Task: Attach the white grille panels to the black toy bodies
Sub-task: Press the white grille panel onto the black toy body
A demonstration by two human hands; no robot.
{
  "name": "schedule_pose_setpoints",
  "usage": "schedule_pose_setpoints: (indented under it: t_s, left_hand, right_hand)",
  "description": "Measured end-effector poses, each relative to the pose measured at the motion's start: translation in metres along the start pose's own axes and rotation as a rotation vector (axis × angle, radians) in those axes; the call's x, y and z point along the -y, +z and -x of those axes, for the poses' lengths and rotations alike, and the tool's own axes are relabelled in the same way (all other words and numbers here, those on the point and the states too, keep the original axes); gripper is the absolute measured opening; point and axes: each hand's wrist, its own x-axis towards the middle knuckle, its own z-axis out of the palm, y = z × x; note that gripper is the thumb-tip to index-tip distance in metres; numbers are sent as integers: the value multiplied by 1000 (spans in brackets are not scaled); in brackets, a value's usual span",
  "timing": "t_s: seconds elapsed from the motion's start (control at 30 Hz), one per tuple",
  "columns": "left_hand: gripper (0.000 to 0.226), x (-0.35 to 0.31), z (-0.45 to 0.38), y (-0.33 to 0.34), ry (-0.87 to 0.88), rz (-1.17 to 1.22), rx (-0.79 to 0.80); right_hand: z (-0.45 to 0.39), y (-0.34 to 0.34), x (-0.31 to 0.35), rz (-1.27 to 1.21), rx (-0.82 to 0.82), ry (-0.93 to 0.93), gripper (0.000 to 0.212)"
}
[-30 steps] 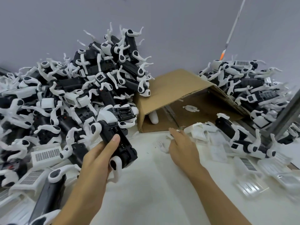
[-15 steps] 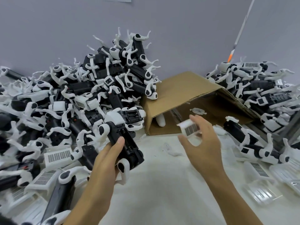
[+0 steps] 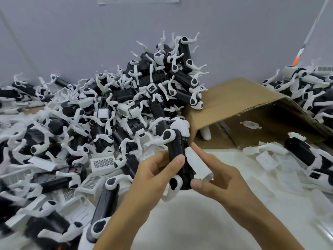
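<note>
**Visitor:** Head view shows both your hands busy over the worktop (image 3: 189, 222). Why hold the black toy body (image 3: 178, 157) upright like that?

**Me:** So its open side faces my right hand (image 3: 221, 181). My left hand (image 3: 155, 170) wraps the body from the left, fingers curled round it, thumb across its front. That steadies it, I judge, while the panel goes on.

**Visitor:** And the right grip?

**Me:** It pinches the white grille panel (image 3: 197, 164) between thumb at its lower end and forefinger along its top. The panel lies against the body's right flank, touching it, tilted a little. Whether it has seated I cannot tell.

**Visitor:** So both grips are closed on something?

**Me:** Yes, left round the body, right on the panel; neither is slack.

**Visitor:** Where does the rest sit?

**Me:** Along the worktop's left edge and far left corner, the heap of toy bodies (image 3: 135, 98). Loose grille panels (image 3: 102, 162) lie at its near foot. The cardboard box (image 3: 243, 105) lies tipped over at the far middle, and another pile of toys (image 3: 310, 87) fills the far right corner.

**Visitor:** Next?

**Me:** Probably press the panel home evenly, so the clips don't skew.
</note>
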Motion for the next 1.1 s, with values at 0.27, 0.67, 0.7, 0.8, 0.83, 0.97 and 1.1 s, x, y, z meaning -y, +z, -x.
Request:
schedule_pose_setpoints:
  t_s: [0.27,0.67,0.7,0.8,0.83,0.97,1.1]
  left_hand:
    - [29,-3,0,-6,44,-42,5]
    - [45,-2,-2,-7,-9,-52,-100]
    - [48,-4,-3,-10,-6,-40,-115]
    - [49,-3,-4,-17,4,-40,-96]
    - [44,-1,-3,-16,3,-46,-72]
    - [29,9,-2,-3,8,-155,32]
    - [26,12,-3,-1,33,-128,44]
  right_hand:
    - [-1,4,4,-29,-212,22,63]
    - [5,8,-5,470,-237,-330,64]
    - [4,8,-6,459,-271,-350,65]
    - [2,7,-9,270,-363,-335,70]
    - [2,8,-8,247,-388,-323,72]
    - [6,20,-9,217,-295,-363,67]
    - [7,28,-7,38,-317,-356,37]
